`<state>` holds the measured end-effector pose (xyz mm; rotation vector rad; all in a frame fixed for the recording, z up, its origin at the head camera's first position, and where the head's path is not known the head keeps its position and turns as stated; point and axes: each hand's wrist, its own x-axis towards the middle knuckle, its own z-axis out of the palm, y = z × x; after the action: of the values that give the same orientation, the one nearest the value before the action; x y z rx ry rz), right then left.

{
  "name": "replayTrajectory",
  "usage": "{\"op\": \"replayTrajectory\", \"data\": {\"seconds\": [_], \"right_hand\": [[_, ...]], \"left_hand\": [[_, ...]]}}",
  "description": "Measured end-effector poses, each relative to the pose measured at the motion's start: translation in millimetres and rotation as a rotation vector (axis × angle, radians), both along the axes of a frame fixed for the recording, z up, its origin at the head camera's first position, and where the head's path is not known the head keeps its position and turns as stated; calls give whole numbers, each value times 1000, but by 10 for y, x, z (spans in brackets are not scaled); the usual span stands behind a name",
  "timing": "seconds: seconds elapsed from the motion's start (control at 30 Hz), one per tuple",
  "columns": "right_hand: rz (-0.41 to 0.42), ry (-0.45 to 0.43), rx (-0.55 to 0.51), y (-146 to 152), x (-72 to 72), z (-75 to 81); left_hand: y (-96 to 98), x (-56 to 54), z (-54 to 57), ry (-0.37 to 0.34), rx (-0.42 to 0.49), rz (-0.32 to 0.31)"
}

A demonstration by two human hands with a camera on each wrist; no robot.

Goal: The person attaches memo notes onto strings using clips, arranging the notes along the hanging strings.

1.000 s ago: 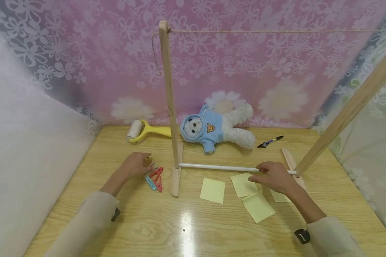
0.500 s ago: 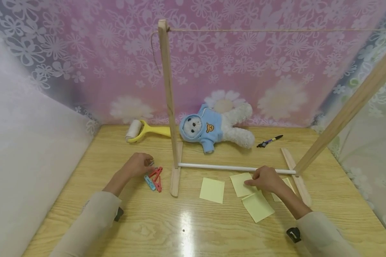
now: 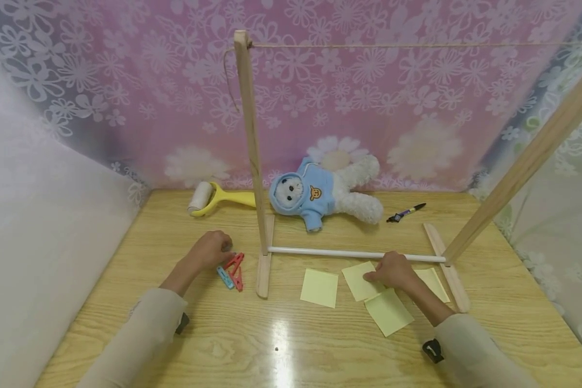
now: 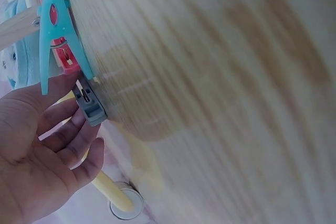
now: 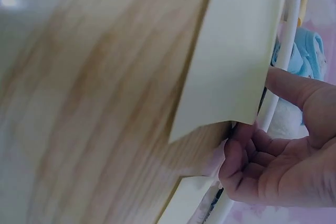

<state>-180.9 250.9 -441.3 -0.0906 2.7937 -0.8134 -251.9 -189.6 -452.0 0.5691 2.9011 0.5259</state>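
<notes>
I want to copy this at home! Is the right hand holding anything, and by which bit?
The right hand pinches a yellow sticky note by its corner near the white rod.

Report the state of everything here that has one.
Left hand: pinching grey clip
Right hand: gripping one note
Blue clip: closed, unheld
Red clips: unheld
Other notes: lying loose
String: tied, taut
Rack: upright
Doll: clothed, lying down
Roller: lying down
Pen: lying flat
</notes>
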Motion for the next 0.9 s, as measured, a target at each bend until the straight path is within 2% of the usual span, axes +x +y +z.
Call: {"op": "replayTrajectory", "data": {"seconds": [0.13,0.37,0.53,0.63,0.77,0.8,0.9], "right_hand": [[-6,1,-13,0,-3,-12],[-11,-8,-134,75,-1,-29],[43,13,-216,113,-20,18],[76,13,-319,124,-26,67],[94,-4,-417,119,-17,145],[96,-4,-422,114,-12,164],[86,13,-426,89,6,215]], "left_hand": [[-5,8,12,-10,-4,5],[-33,5,36,-6,-15,42],[-67,5,105,36,-31,65],[-94,2,175,73,-37,72],[-138,16,298,87,18,99],[-149,12,335,71,38,109],[-181,-5,431,35,166,121]]}}
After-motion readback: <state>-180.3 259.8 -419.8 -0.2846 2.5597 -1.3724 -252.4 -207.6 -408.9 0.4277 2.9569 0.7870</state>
